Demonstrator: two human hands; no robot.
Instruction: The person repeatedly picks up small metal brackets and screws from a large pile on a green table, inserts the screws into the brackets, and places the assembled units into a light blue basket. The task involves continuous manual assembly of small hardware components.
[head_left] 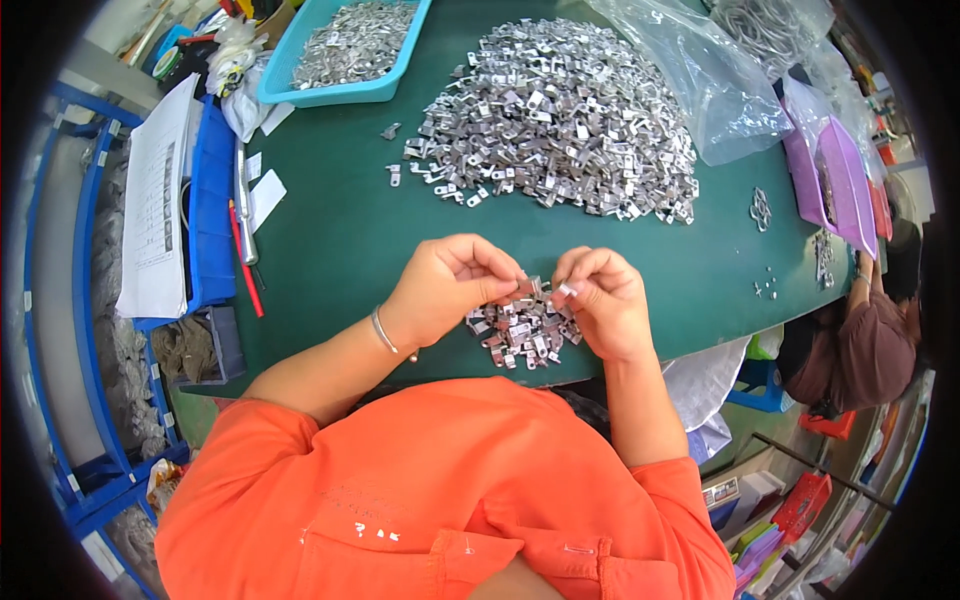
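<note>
Over a small pile of bent metal brackets (520,335) near the table's front edge, both my hands are raised close together. My left hand (455,278), with a bangle at the wrist, is closed, thumb and forefinger pinching a small metal bracket (527,287). In the pinch of my right hand (608,300) is another small metal bracket (566,290), its pale end showing. Beyond the hands rises a large heap of the same silvery brackets (570,120). A few loose ones lie at its left side.
A turquoise tray (335,97) of metal parts stands at the far left of the green table (340,220). Blue bins (212,210), papers and a red pen (246,262) line the left. Clear plastic (735,125) and a purple basket (845,180) are right, near another person's arm (862,285).
</note>
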